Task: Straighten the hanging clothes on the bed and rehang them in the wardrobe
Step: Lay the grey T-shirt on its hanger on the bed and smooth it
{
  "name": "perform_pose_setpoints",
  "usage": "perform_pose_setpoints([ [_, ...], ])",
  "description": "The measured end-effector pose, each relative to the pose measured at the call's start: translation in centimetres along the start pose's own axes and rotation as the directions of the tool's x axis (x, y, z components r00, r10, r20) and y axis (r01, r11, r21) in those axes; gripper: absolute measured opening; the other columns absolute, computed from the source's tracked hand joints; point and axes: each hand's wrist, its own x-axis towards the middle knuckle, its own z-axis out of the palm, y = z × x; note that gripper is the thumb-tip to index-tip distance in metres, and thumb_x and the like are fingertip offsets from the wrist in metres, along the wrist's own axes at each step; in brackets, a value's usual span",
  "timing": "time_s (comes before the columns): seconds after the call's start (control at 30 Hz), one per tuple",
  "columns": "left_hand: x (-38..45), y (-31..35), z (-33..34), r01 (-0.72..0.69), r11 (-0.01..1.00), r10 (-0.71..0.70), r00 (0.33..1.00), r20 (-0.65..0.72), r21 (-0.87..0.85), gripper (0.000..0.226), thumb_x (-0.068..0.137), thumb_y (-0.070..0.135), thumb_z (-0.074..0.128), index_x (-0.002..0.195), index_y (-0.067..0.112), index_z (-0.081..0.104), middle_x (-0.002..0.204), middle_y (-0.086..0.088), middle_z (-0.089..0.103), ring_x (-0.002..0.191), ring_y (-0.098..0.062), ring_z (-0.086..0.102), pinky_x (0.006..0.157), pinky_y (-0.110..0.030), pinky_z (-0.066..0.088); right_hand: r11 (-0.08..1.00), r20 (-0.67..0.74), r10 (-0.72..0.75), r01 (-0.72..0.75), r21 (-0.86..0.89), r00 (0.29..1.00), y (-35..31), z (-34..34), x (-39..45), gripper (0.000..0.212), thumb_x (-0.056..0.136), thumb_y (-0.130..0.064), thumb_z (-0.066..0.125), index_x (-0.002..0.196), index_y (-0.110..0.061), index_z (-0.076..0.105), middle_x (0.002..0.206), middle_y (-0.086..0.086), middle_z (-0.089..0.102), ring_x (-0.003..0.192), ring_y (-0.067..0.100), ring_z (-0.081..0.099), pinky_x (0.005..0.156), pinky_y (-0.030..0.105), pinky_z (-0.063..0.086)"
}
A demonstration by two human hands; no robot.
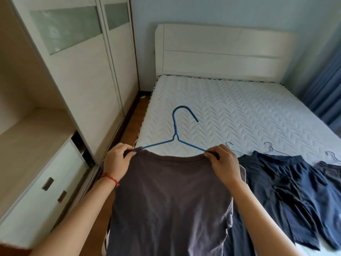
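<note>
— Head view first: what are the hands doing?

— Both hold a brown-grey T-shirt (166, 200) up over the near edge of the bed (230, 108). The left hand (116, 161) pinches the shirt's left shoulder, fingers curled round the fabric; the right hand (223, 163) pinches the right shoulder the same way. A red string bracelet (109, 178) sits on the left wrist.

— And the hanger?

— A blue hanger (177, 132) is inside the neckline, its arms running under each pinched shoulder, its hook standing up above the collar.

— Where are the other clothes?

— To the right, flat on the quilted white mattress: a navy garment (287, 191) on a thin wire hanger (275, 150), touching the T-shirt's right side, and at the frame edge a darker garment (330, 172), only partly seen.

— The wardrobe?

— The wardrobe (64, 80) stands on the left, beside the bed, with an open shelf section nearest and white sliding doors further back. A blue curtain (324, 85) hangs far right.
</note>
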Motion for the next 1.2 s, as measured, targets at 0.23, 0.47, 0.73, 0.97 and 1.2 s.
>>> perform_pose_setpoints([
  [0.23, 7.4, -1.8, 8.6, -0.008, 0.997, 0.007, 1.000, 0.007, 0.073, 0.004, 0.078, 0.007, 0.068, 0.082, 0.004, 0.069, 0.081, -0.011, 0.066, 0.075, -0.025, 0.062, 0.069, -0.033, 0.051, 0.997, 0.073, 0.063, -0.065, 0.028, 0.995, 6.8, 5.1, 8.8, 0.012, 0.087, -0.022, 0.061, 0.089, -0.015, 0.069, 0.092, 0.001, 0.064, 0.087, 0.019, 0.059, 0.077, 0.032, 0.045],
  [0.47, 12.0, -7.0, 17.4, 0.053, 0.990, -0.060, 0.997, 0.050, 0.133, 0.006, 0.079, 0.006, 0.066, 0.083, 0.001, 0.068, 0.084, -0.015, 0.066, 0.077, -0.028, 0.062, 0.068, -0.032, 0.047, 0.995, 0.170, 0.085, -0.092, 0.031, 0.982, 13.0, 13.1, 15.3, 0.014, 0.089, -0.021, 0.057, 0.092, -0.013, 0.068, 0.094, 0.002, 0.062, 0.089, 0.018, 0.056, 0.073, 0.026, 0.039],
  [0.73, 13.5, -15.9, 29.0, 0.163, 0.976, -0.186, 0.970, 0.159, 0.147, 0.008, 0.077, 0.007, 0.068, 0.081, 0.000, 0.067, 0.084, -0.016, 0.066, 0.079, -0.033, 0.061, 0.071, -0.032, 0.044, 0.992, 0.237, 0.124, -0.118, -0.038, 0.964, 20.8, 23.6, 17.7, 0.016, 0.088, -0.015, 0.055, 0.098, -0.010, 0.067, 0.099, 0.006, 0.062, 0.092, 0.021, 0.056, 0.074, 0.025, 0.037],
  [0.97, 14.2, -22.7, 37.6, 0.133, 0.976, -0.168, 0.963, 0.212, 0.172, 0.012, 0.079, 0.009, 0.065, 0.083, -0.002, 0.067, 0.088, -0.020, 0.066, 0.084, -0.035, 0.060, 0.076, -0.037, 0.045, 0.983, 0.235, 0.173, -0.153, -0.101, 0.956, 27.1, 32.9, 18.8, 0.022, 0.089, -0.006, 0.049, 0.105, -0.007, 0.064, 0.105, 0.012, 0.058, 0.097, 0.026, 0.054, 0.079, 0.029, 0.040],
  [1.2, 13.0, -27.3, 44.1, 0.072, 0.937, -0.175, 0.944, 0.281, 0.343, 0.020, 0.082, 0.017, 0.063, 0.097, 0.004, 0.067, 0.104, -0.022, 0.063, 0.100, -0.040, 0.056, 0.084, -0.045, 0.043, 0.946, 0.196, 0.276, -0.231, -0.227, 0.941, 32.3, 39.2, 18.0, 0.027, 0.093, -0.015, 0.047, 0.116, -0.011, 0.061, 0.113, 0.014, 0.054, 0.108, 0.031, 0.050, 0.093, 0.039, 0.036],
])
